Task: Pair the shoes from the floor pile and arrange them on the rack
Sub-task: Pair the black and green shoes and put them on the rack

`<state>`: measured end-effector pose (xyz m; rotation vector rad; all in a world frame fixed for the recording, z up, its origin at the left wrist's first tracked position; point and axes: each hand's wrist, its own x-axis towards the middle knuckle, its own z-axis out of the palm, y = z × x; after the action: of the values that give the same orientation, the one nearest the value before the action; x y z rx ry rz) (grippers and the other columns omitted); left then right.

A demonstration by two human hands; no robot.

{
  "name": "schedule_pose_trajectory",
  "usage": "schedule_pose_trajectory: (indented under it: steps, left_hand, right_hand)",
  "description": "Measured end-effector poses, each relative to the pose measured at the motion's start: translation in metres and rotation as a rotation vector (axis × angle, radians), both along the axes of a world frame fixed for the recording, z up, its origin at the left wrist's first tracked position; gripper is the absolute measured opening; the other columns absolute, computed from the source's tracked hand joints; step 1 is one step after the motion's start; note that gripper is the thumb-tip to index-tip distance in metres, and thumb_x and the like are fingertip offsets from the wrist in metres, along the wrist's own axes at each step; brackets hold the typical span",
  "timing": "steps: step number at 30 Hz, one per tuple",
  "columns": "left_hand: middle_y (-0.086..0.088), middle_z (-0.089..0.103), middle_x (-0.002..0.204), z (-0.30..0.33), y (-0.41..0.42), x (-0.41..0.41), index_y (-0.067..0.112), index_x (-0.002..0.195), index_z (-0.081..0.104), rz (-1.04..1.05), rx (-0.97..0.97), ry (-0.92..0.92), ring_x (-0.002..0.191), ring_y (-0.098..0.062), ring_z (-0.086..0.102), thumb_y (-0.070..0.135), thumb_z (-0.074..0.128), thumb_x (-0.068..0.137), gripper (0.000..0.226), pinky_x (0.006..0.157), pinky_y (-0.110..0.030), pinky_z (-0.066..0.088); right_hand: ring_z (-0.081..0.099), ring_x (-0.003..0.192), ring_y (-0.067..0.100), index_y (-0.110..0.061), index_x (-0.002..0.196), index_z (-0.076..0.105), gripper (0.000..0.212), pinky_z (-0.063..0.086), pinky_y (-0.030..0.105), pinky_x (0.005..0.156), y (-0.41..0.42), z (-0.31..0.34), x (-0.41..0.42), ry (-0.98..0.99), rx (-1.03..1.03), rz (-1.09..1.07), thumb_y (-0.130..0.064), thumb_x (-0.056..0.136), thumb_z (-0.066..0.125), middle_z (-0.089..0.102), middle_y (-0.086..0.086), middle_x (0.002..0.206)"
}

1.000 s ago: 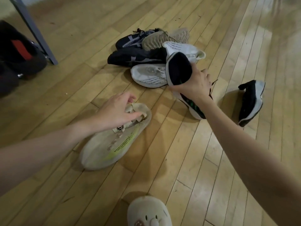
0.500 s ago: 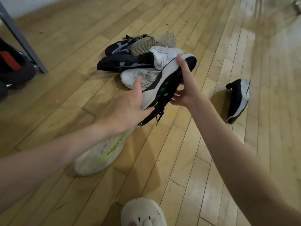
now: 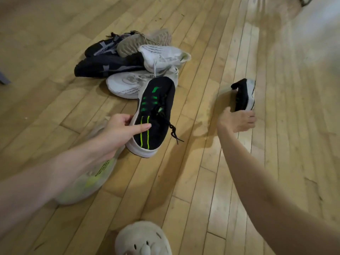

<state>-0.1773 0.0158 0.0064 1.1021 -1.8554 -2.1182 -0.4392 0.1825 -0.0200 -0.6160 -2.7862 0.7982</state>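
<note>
Wood floor (image 3: 211, 172), pile (image 3: 132, 61) upper centre. Now passed over: black-green shoe (image 3: 154, 115) gripped mid-frame in left hand (image 3: 119, 131). Freed right hand (image 3: 237, 120) closing on its mate (image 3: 243, 94), right of centre. Pair nearly matched.

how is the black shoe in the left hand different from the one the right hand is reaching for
The left shoe shows its top, with green stripes and loose laces; the right shoe lies on its side, showing its white sole edge. The left hand grips one; the right hand closes on the other. Both are black with white soles.
</note>
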Motion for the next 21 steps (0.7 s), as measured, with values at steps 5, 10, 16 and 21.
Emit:
schedule_pose_trajectory:
  steps: [5,10,16,21]
  left_hand:
    - [0.002,0.075,0.086,0.001,0.003,0.007,0.022,0.088,0.069,-0.014,-0.035,0.002,0.084,-0.015,0.072,0.015,0.078,0.075,0.017,0.079,-0.03,0.055]
    - [0.01,0.076,0.08,0.009,0.0,0.014,0.023,0.091,0.07,-0.028,-0.082,0.052,0.079,-0.009,0.072,0.016,0.076,0.076,0.018,0.07,-0.021,0.056]
    - [0.012,0.075,0.083,0.017,-0.012,0.039,0.03,0.092,0.067,0.126,-0.114,0.134,0.078,0.0,0.07,0.015,0.073,0.079,0.021,0.064,-0.012,0.053]
    - [0.011,0.076,0.084,0.024,-0.036,0.079,0.023,0.099,0.07,0.324,-0.066,0.142,0.078,-0.005,0.072,0.021,0.07,0.079,0.02,0.063,-0.016,0.053]
  right_hand:
    - [0.041,0.122,0.03,-0.006,0.13,0.04,0.044,0.036,0.037,0.101,0.01,0.001,-0.01,-0.05,-0.068,-0.121,-0.016,0.09,0.054,0.041,0.015,0.138]
    - [0.05,0.121,0.032,-0.008,0.132,0.037,0.038,0.044,0.045,0.102,-0.006,-0.001,0.0,-0.051,-0.462,-0.104,-0.005,0.094,0.043,0.049,0.014,0.134]
    - [0.053,0.12,0.026,0.003,0.134,0.041,0.036,0.045,0.025,0.088,-0.048,0.004,0.057,0.055,-0.605,0.001,-0.015,0.104,0.032,0.052,0.014,0.132]
    - [0.056,0.089,0.01,0.0,0.116,0.054,0.029,0.048,0.012,0.072,-0.078,0.013,0.107,0.232,-0.792,0.264,-0.018,0.104,0.035,0.056,0.0,0.1]
